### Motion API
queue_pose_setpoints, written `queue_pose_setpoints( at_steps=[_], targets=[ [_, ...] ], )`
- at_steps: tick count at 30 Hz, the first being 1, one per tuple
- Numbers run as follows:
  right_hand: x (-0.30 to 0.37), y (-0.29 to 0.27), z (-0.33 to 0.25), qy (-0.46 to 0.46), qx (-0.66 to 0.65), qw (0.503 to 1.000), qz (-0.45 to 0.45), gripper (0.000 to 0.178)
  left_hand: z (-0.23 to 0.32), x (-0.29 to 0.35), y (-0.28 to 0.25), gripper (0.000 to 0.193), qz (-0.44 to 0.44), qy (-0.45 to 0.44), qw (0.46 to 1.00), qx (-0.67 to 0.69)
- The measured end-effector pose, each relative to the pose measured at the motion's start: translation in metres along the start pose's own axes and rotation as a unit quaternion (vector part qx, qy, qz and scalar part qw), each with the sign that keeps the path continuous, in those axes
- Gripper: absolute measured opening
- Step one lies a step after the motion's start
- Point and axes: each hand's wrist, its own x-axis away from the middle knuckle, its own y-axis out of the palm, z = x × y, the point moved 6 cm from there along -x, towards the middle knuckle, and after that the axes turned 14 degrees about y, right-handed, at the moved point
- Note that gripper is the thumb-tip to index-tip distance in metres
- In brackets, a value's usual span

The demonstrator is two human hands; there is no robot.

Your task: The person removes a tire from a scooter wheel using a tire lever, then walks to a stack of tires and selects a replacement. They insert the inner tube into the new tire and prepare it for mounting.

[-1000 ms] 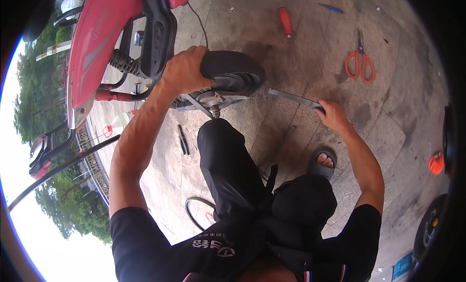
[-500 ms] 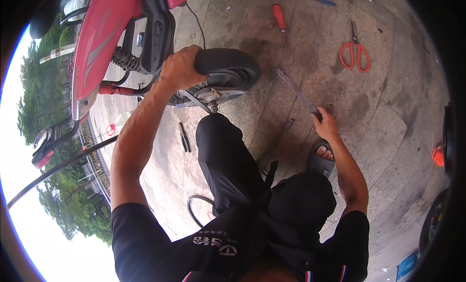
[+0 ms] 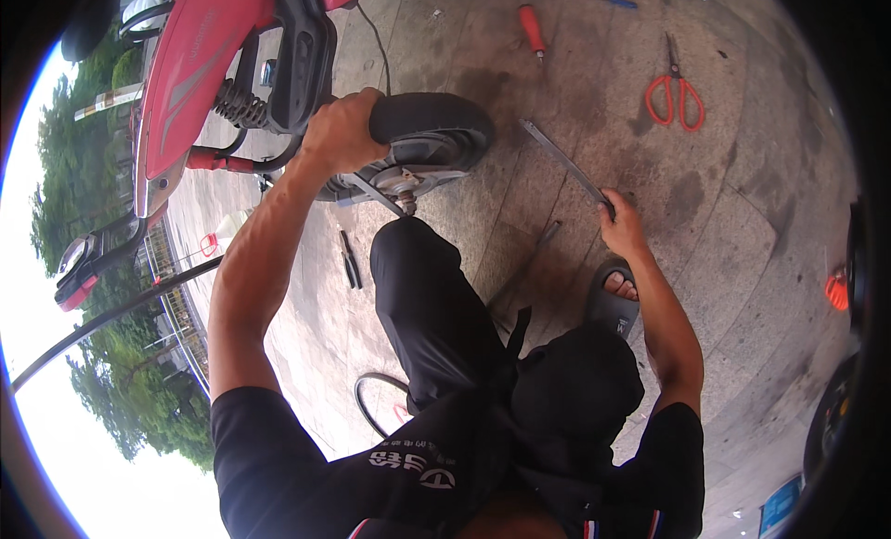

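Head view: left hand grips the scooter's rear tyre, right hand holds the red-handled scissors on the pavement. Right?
Not quite. In the head view the right hand holds a long flat metal bar; the red-handled scissors lie untouched on the pavement. The left hand does grip the tyre.

Head view, steeply downward, close.

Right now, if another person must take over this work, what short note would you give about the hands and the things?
Left hand: gripping the black tyre of the small wheel on the red scooter, which lies tipped on the paved ground.
Right hand: holding one end of a long flat metal bar; the far end rests on the ground, away from the wheel.
Nearby on the ground: red-handled screwdriver, red-handled scissors, dark pliers beside the knee.
Done: the wheel is held steady and the bar is in hand.
Left: the bar is not yet at the tyre; the tyre sits on its rim.
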Motion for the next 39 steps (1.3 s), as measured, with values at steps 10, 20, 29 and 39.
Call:
queue_pose_setpoints(
  at_steps=[10,20,29,39],
  targets=[
    [-0.055,-0.045,-0.115,-0.125,0.077,0.988,0.053,0.033,0.002,0.038,0.01,0.085,0.116,0.014,0.991,-0.058],
    [-0.104,-0.03,-0.298,-0.257,0.297,0.914,0.106,0.045,-0.023,0.075,0.035,0.074,0.242,-0.004,0.97,-0.024],
    [-0.11,0.022,-0.399,-0.373,0.486,0.785,0.09,0.053,-0.046,0.084,0.05,0.065,0.268,0.04,0.962,0.027],
    [-0.163,0.093,-0.425,-0.508,0.466,0.718,-0.091,0.05,-0.051,0.111,0.058,0.065,0.268,0.023,0.961,0.067]
  ],
)
